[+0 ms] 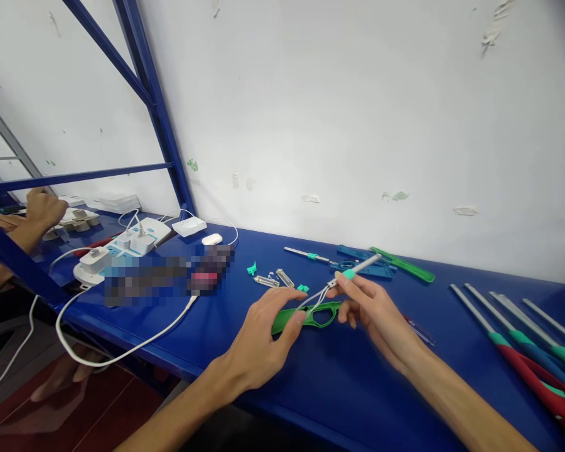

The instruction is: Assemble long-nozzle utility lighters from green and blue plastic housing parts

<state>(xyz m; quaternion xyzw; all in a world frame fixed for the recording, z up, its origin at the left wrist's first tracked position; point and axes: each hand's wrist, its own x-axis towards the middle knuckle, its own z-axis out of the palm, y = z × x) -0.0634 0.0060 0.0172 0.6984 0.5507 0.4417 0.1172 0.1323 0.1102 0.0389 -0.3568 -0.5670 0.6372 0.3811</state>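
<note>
Forearms (452,383) reach forward, converging; left grip (266,336) closed around green casing (309,321), right grip (376,314) pinching silver rod (368,263).

Left hand (266,333): bare, and we can see its smooth back and its thumb (289,339).
Right hand (381,314): bare too, and we see that its fingers look thin and long.
Left wrist (233,371): plain and bare, a bit thinner than the hand.
Right wrist (410,356): plain and bare like the other one.
Left forearm (183,414): bare and slim, as far as we can see it.
Right forearm (464,405): bare and slim too, down to the bottom edge of our view.
</note>
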